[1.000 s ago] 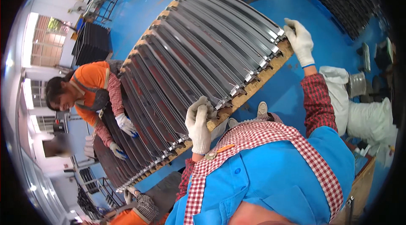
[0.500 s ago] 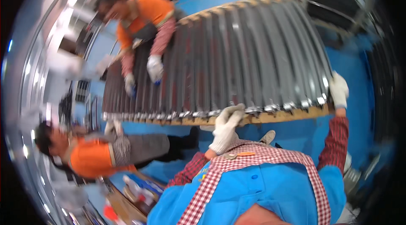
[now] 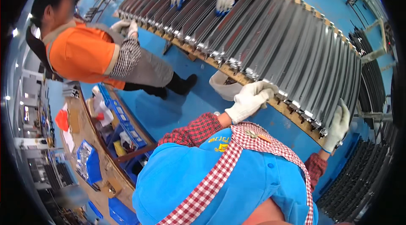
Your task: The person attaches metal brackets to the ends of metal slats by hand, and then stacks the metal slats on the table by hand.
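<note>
View turned; hands (image 3: 249, 100) (image 3: 337, 128) by strips (image 3: 292, 56); bin (image 3: 94, 169) holds parts (image 3: 84, 155).

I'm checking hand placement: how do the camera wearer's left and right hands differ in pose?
The left hand is at the near ends of the dark strips, partway along the row; the right hand is at the row's right end. The left hand's fingers are bent and point mostly rightward; the right hand's are straighter and point up the picture. Both are gloved in white.
</note>
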The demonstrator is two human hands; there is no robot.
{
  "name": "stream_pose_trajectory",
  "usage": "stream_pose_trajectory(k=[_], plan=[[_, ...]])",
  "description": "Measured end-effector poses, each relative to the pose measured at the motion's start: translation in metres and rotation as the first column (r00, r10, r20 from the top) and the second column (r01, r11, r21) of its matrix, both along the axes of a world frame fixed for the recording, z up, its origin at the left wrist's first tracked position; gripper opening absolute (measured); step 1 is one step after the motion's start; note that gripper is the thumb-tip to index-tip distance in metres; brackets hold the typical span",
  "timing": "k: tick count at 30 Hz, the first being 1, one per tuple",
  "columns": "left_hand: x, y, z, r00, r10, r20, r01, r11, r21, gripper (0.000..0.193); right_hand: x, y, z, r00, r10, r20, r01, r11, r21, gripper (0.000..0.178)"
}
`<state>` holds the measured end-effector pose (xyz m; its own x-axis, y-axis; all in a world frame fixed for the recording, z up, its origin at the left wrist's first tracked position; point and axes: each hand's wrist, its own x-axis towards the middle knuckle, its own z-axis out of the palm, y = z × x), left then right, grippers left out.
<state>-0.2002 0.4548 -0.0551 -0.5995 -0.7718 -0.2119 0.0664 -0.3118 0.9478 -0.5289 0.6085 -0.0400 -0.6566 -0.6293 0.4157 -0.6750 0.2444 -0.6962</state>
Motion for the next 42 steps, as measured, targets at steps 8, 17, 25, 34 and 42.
stream_pose_trajectory(k=[8,17,25,34,42], plan=[[0.12,-0.013,-0.025,0.968,0.239,-0.069,-0.23,0.966,0.118,0.032,0.158,-0.101,0.003,0.957,0.269,-0.105,-0.237,0.939,0.251,0.029],[0.251,-0.042,0.094,0.796,0.487,-0.36,-0.587,0.473,-0.657,0.059,0.224,-0.153,0.003,0.911,0.373,-0.177,-0.319,0.908,0.271,0.03],[0.165,-0.066,0.113,0.802,-0.047,0.595,-0.116,0.966,0.233,0.048,0.223,-0.185,0.01,0.869,0.435,-0.236,-0.392,0.896,0.211,0.026],[0.177,-0.195,0.18,0.842,0.423,0.335,-0.197,0.82,-0.538,0.042,0.198,-0.177,0.072,0.849,0.474,-0.233,-0.459,0.881,0.118,0.026],[0.18,-0.234,0.196,0.846,0.532,0.033,-0.269,0.479,-0.836,0.037,0.145,-0.186,0.027,0.939,0.314,-0.14,-0.309,0.95,0.055,0.026]])
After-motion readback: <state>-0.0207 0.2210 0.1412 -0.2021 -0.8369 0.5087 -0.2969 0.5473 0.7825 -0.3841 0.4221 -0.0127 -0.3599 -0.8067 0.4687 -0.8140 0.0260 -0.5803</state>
